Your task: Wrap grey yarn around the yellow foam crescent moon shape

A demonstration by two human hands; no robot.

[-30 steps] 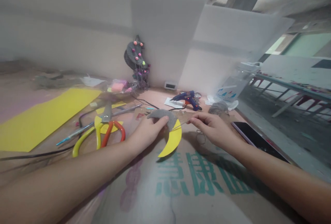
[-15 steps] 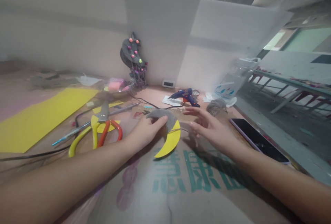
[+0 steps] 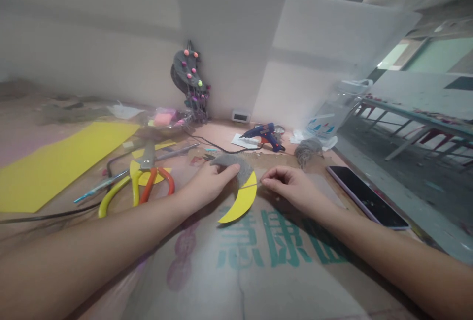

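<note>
A yellow crescent moon cutout (image 3: 242, 205) is held just above the printed cardboard, its upper part wrapped in grey yarn (image 3: 243, 166). My left hand (image 3: 212, 180) is closed on the wrapped end, thumb on top. To the right of the crescent, my right hand (image 3: 283, 182) pinches the grey yarn strand, which runs taut from the crescent's edge to the fingertips. The lower yellow tip is bare and points down-left. A grey yarn ball (image 3: 309, 152) lies beyond my right hand.
Scissors with yellow and orange handles (image 3: 148, 172) and a yellow sheet (image 3: 74, 162) lie left. Behind are a blue glue gun (image 3: 268, 135), a finished grey moon ornament (image 3: 185, 71) and a small display (image 3: 241, 116). A phone (image 3: 367, 197) and a plastic jug (image 3: 332, 113) are right.
My right hand has moved a little left and lower, and its spread fingers have closed into a pinch on the yarn, pulling it straight. My left hand keeps its hold.
</note>
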